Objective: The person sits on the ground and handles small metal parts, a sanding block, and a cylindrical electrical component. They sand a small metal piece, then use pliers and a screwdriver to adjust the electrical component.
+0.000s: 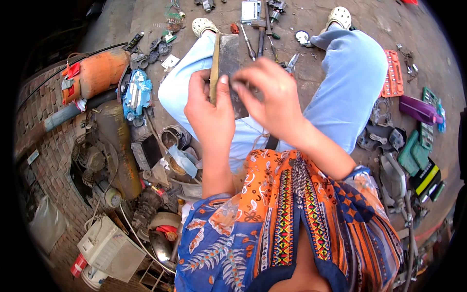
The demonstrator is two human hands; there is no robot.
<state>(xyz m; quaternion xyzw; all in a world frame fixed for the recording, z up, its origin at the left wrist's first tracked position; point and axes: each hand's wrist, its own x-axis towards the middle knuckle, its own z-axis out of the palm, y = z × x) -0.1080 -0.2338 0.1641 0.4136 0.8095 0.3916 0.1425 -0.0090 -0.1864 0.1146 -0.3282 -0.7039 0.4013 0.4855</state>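
A dark grey, flat rectangular block (229, 54) with a tan strip along its left side stands between my knees. My left hand (212, 109) is closed around its near left part, the thumb on the dark face and the fingers round the tan edge. Over the block's right side is my right hand (273, 92), its fingers bent toward the dark face. Motion smears those fingers, so whether they hold anything does not show. Beyond the block, a hammer (261, 38), a screwdriver (247, 43) and pliers (292, 63) lie on the ground.
An orange gas cylinder (97, 75) lies at the left, with a blue plastic-wrapped thing (136, 95) beside it. Metal parts and a white box-shaped appliance (111, 248) crowd the lower left. On the right are an orange tool tray (392, 74), a purple bottle (419, 110) and green cases (413, 155).
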